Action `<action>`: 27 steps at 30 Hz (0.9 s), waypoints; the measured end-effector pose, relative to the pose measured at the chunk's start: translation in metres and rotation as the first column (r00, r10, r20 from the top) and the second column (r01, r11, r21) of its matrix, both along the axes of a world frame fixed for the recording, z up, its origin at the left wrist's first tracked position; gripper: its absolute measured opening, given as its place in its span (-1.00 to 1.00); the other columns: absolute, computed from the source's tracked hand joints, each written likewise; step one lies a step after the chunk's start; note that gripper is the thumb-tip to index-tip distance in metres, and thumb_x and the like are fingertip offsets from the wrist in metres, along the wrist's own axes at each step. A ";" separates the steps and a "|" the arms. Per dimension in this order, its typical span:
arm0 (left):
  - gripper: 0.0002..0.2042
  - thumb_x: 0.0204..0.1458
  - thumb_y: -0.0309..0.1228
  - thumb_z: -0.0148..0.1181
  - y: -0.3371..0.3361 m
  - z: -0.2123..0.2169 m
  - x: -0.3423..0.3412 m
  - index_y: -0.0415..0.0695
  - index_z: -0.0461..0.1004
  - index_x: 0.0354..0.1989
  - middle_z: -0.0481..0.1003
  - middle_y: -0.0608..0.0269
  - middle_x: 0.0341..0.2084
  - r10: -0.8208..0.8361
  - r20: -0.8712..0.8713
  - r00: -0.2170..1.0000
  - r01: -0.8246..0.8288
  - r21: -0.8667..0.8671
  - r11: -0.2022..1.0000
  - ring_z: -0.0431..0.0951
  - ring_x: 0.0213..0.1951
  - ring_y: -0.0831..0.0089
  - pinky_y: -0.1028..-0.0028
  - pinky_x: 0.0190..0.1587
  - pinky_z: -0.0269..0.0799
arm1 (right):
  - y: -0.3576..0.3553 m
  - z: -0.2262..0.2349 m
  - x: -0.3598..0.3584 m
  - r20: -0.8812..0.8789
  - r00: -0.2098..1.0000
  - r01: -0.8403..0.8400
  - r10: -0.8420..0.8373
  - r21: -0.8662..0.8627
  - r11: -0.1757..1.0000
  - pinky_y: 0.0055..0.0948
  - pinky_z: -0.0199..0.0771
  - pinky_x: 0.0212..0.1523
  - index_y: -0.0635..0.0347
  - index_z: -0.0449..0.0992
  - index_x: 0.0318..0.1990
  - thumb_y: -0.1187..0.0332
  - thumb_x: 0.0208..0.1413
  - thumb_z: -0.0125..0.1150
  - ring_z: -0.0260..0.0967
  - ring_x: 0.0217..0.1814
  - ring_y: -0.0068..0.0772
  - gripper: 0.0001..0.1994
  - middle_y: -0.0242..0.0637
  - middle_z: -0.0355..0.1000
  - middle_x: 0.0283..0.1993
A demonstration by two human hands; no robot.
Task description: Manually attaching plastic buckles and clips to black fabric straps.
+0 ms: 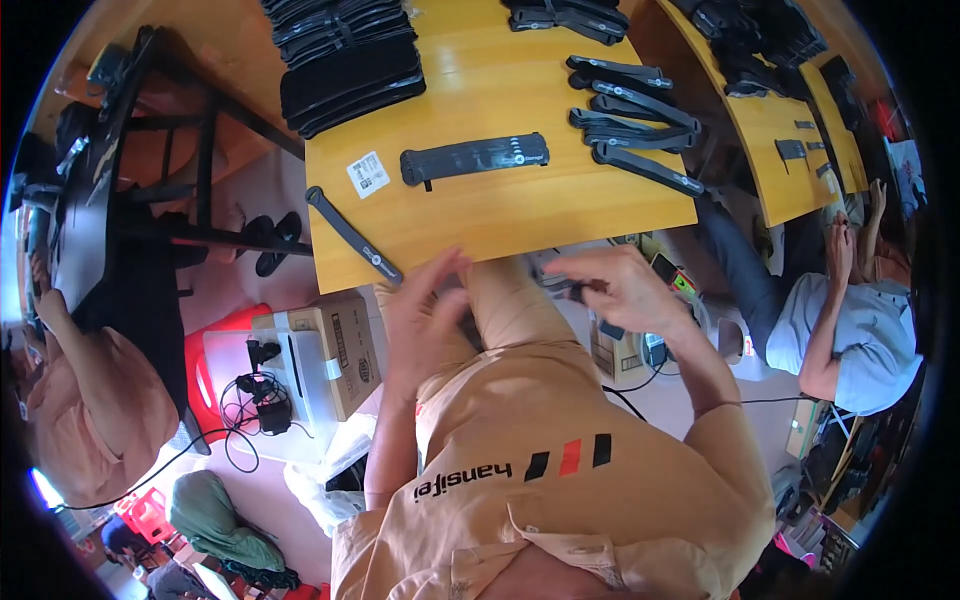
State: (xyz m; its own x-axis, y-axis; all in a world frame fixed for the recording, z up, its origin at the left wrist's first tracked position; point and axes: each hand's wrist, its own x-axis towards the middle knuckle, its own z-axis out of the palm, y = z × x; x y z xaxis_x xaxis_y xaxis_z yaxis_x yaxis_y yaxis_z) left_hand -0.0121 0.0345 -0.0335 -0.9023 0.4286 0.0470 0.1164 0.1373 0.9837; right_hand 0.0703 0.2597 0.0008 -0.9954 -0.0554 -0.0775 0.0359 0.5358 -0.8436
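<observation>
Both of my hands are over my lap, just off the table's near edge. My left hand (428, 318) is blurred, its fingers stretched and thumb apart, with nothing visible in it. My right hand (625, 288) has its fingers curled by a small dark object (570, 288) that I cannot make out. A narrow black strap (352, 236) lies slantwise at the table's left near corner, closest to my left hand. Farther in, a wider folded black strap (475, 158) with white print lies flat beside a white label (368, 175).
Several black straps (635, 125) lie in a loose pile on the right of the yellow table (480, 220). Black stacks (350, 85) stand far left. A carton (345, 355) and a cable tangle (262, 395) sit below left. People work left and right.
</observation>
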 end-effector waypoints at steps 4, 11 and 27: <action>-0.80 -0.03 -0.45 0.16 0.038 0.007 0.004 -0.29 0.46 -0.26 0.53 0.23 -0.46 -0.306 0.150 0.940 0.285 0.147 0.947 0.50 -0.32 0.55 0.60 -0.22 0.36 | -0.009 0.020 -0.021 -0.100 0.992 -0.082 0.076 -0.055 0.995 -0.49 0.43 -0.33 0.35 0.47 -0.19 0.71 -0.22 -0.05 0.46 -0.39 -0.28 -0.65 -0.14 0.48 -0.40; -0.88 -0.02 -0.49 0.13 -0.010 -0.020 -0.058 -0.30 0.45 -0.36 0.42 0.36 -0.61 -0.386 0.319 0.866 0.440 -0.117 0.890 0.37 -0.49 0.67 0.62 -0.41 0.31 | 0.028 -0.038 -0.027 0.212 0.925 0.379 -0.314 -0.536 0.754 -0.69 0.44 -0.37 0.34 0.47 -0.26 0.71 -0.03 -0.02 0.42 -0.46 -0.63 -0.80 -0.35 0.43 -0.45; -0.91 0.00 -0.51 0.15 0.009 -0.074 -0.128 -0.26 0.45 -0.35 0.40 0.41 -0.60 0.063 0.270 0.961 -0.053 -0.044 0.998 0.32 -0.57 0.71 0.69 -0.50 0.25 | 0.042 -0.106 -0.082 0.162 0.808 0.553 -0.566 -0.540 0.635 -0.75 0.10 -0.64 0.29 0.52 -0.27 0.64 -0.02 0.03 0.12 -0.61 -0.77 -0.82 -0.45 0.40 -0.45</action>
State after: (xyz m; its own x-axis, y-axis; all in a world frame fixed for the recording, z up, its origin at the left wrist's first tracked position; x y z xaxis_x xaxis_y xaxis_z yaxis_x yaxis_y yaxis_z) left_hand -0.1399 0.0434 -0.1073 -0.9026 0.3718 -0.2172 -0.1629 0.1721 0.9715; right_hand -0.0116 0.3017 -0.1051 -0.8511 0.4872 -0.1953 0.1542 -0.1236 -0.9803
